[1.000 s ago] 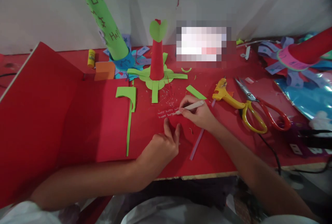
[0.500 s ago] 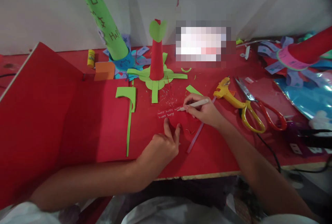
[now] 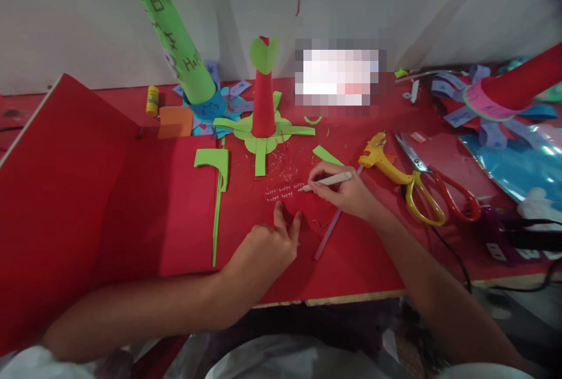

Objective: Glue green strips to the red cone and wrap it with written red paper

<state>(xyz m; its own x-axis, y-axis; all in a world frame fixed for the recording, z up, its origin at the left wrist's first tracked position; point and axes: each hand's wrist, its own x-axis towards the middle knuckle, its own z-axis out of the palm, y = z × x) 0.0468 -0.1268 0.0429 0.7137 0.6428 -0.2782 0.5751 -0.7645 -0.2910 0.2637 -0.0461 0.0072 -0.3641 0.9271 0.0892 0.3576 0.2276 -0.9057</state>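
My right hand (image 3: 340, 188) grips a white pen (image 3: 334, 178), its tip on a small piece of red paper (image 3: 285, 203). White handwritten words reading "happy" run in two rows across that paper, whose edges blend into the red tabletop. My left hand (image 3: 270, 247) holds nothing; two spread fingers press down just below the writing, the others partly hidden. Behind the paper stands a red paper cone (image 3: 263, 106) with a green heart-like top and a green scalloped base with strips. A translucent purple stick (image 3: 327, 235) passes under my right hand.
A yellow glue gun (image 3: 381, 156) and scissors (image 3: 428, 177) with yellow and red handles lie at right. Green paper scraps (image 3: 215, 159) and a red folded board (image 3: 74, 203) are at left. A green paper tube (image 3: 175, 39) and a glue stick (image 3: 152, 101) stand behind.
The pen tip has shifted slightly, past the end of the second row, and the upper row's last word looks clearer. The whole view has drifted a little; the left hand keeps its place on the paper.
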